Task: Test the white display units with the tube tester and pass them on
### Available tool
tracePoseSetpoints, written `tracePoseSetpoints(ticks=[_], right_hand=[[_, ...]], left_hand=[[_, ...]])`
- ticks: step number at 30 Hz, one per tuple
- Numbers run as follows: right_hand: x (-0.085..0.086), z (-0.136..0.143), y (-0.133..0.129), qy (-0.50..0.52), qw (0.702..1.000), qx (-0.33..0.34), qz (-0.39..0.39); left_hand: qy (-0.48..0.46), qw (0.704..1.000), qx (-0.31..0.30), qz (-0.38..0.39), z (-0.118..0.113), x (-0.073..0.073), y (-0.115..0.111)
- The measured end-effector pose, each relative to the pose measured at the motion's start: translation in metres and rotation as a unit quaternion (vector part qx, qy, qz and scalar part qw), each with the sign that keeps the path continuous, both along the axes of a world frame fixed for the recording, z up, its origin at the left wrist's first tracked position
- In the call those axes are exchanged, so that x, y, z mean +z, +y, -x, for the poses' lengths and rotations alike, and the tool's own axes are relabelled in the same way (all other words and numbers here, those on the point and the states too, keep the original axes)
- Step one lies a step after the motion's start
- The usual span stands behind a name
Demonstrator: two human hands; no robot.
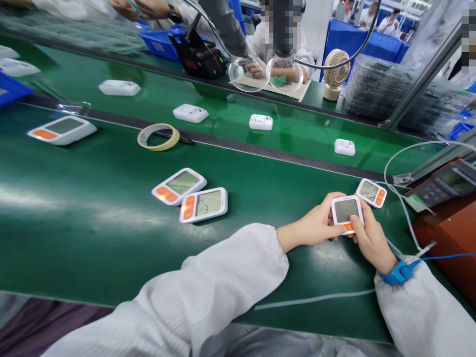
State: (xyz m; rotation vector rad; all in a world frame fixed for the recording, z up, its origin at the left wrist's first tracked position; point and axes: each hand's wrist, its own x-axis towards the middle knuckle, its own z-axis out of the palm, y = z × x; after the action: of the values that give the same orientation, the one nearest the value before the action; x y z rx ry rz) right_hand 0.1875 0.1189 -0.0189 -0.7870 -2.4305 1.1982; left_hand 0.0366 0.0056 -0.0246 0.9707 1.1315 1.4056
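A white handheld monitor [346, 210] with a grey screen and orange buttons is held between both my hands. My left hand [316, 223] grips its left side, thumb at the orange buttons. Around its right side my right hand [370, 238] is closed, thumb on the screen's lower right edge; a blue wrist strap [399, 271] is on that wrist. Just behind my fingers lies a similar monitor [371, 192] showing digits. Farther left, one monitor [204, 204] with lit digits touches another [179, 185], and a third [62, 129] lies at far left.
A tape roll [158, 137] sits by the dark rail. Several white units, one here [261, 122], rest on the green belt [297, 139] beyond. A meter [449, 181] on an orange-brown box [446, 238] and loose tubing [316, 299] are at right. Co-workers sit opposite.
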Motion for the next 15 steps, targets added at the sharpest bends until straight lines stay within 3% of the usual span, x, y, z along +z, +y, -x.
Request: tracePoseSetpoints(ticks=[15], right_hand=[[-0.0022, 0.0, 0.0004, 0.003, 1.0, -0.002, 0.001]], left_hand=[[-0.003, 1.0, -0.002, 0.001, 0.0007, -0.001, 0.0004]])
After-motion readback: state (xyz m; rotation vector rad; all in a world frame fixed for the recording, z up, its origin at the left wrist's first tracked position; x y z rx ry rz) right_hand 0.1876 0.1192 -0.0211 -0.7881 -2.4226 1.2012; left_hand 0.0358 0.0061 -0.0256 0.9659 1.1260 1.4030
